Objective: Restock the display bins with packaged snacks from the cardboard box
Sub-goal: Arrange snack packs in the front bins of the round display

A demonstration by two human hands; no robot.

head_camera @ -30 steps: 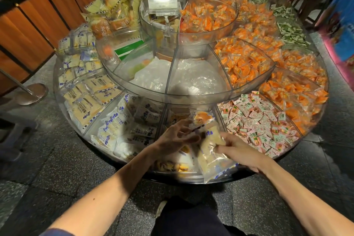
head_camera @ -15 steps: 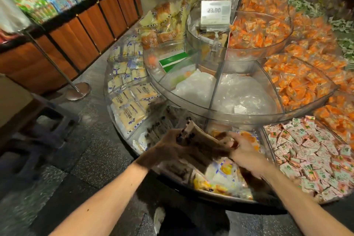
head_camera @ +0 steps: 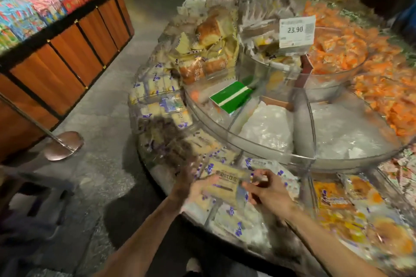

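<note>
I hold a pale packaged snack (head_camera: 225,183) with blue print over the near rim of the round clear display bin (head_camera: 270,155). My left hand (head_camera: 191,184) lies under its left end, palm up; the picture is blurred there. My right hand (head_camera: 265,189) pinches its right edge with curled fingers. Beneath it, the bottom-tier compartment holds similar white and blue packs (head_camera: 238,220). To the right lie orange-printed cake packs (head_camera: 351,207). No cardboard box is in view.
The middle tier has compartments lined with clear plastic (head_camera: 267,128) and a green box (head_camera: 231,96). Orange candies (head_camera: 337,51) fill the right side under a 23.90 price tag (head_camera: 296,31). A wooden shelf (head_camera: 67,51) and a stanchion base (head_camera: 64,145) stand to the left across the floor.
My view has swung left and closer to the bin. Both hands moved left from the orange-pack compartment and now hold a single pale pack over the white and blue packs.
</note>
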